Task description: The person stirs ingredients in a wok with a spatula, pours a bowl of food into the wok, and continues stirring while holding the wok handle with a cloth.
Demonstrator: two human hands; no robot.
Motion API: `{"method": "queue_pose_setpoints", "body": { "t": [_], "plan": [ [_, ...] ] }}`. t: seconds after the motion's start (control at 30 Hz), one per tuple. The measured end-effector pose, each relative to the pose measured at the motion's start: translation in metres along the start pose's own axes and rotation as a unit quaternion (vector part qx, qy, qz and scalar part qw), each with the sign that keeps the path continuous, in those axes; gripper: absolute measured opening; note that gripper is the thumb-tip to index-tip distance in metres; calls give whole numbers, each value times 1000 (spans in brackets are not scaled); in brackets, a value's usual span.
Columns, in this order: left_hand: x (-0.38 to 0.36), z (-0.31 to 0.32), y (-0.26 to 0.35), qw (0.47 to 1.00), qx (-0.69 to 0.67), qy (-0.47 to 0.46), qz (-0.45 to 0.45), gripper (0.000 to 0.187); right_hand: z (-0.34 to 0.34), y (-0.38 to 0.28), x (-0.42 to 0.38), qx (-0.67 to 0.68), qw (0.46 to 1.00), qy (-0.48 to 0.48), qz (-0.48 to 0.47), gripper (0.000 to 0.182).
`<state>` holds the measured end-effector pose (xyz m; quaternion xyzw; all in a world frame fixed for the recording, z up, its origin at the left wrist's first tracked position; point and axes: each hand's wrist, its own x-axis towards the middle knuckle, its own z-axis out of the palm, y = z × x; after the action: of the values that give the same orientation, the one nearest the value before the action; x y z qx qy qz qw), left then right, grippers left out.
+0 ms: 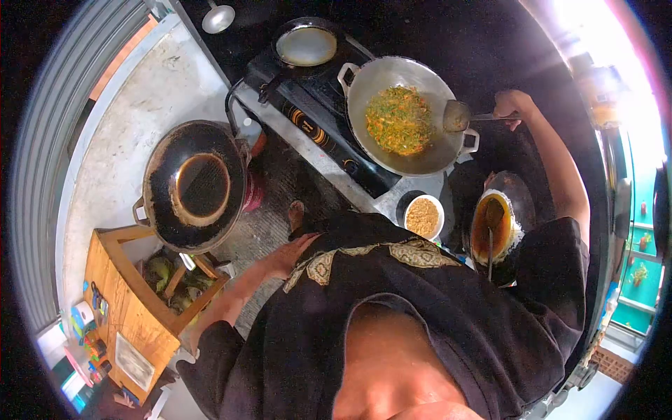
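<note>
My right hand (514,108) grips the handle of a metal spatula (457,116). Its blade is over the right inner wall of a large two-handled wok (378,70) on the stove. Chopped green and orange vegetables (399,120) lie in a flattened heap at the wok's bottom. Against the dark shirt at my waist rests my left hand (297,253), fingers laid flat and holding nothing that I can see.
Behind the wok, a small pan (306,46) sits on the stove (308,120). In front stand a bowl of brown crumbs (423,216) and a dish of reddish sauce (479,234) with a ladle (491,238). To the left are a blackened wok (162,182) and a wooden table (133,315).
</note>
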<state>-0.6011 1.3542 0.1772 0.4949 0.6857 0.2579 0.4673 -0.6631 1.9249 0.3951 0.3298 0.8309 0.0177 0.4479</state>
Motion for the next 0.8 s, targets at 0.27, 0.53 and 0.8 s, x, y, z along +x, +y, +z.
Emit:
{"method": "queue_pose_setpoints", "body": {
  "t": [0.27, 0.53, 0.8],
  "plan": [
    [-3, 8, 3, 1000, -5, 13, -13, 111, 29, 12, 93, 104, 976, 76, -176, 26],
    [2, 27, -18, 999, 30, -6, -19, 106, 32, -8, 54, -122, 878, 351, -301, 29],
    [-5, 18, 6, 997, -20, -10, -69, 104, 23, 37, 52, -218, 899, 337, -178, 22]
  ]
}}
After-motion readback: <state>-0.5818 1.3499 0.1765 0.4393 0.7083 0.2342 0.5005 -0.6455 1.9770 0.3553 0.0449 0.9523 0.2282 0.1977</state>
